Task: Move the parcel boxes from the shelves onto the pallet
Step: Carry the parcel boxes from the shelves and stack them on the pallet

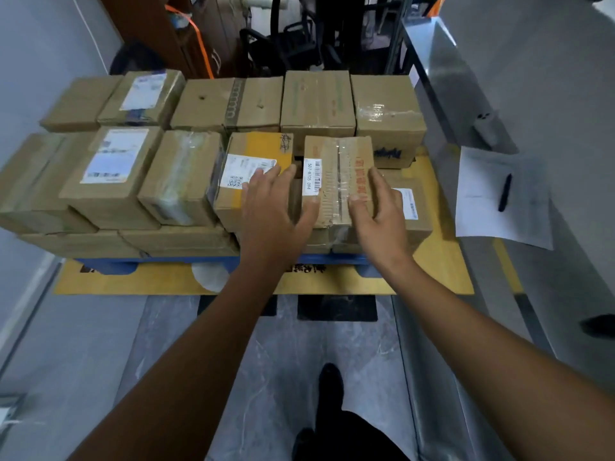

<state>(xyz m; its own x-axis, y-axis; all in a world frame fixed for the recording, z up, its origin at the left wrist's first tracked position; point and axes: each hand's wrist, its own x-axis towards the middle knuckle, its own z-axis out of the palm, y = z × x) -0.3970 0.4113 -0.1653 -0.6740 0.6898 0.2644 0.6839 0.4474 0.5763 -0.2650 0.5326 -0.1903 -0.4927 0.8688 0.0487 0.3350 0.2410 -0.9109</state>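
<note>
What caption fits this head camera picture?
Left hand and right hand flank a taped parcel box stacked on the blue pallet.

There are at least thirteen parcel boxes, one pallet, one paper sheet, one pen, a left hand and a right hand.

I see the pallet lying on a mat on the floor, with the parcel boxes packed on it in a far row and a near row, the near row resting on a lower layer. Toward the right end of the near row, one box sits on top between my hands, my left hand at its left side and my right hand at its right, with a neighbouring box just beside it on the left. The bench runs along the right of the pallet, and on it lies a sheet of paper with a pen on top.
</note>
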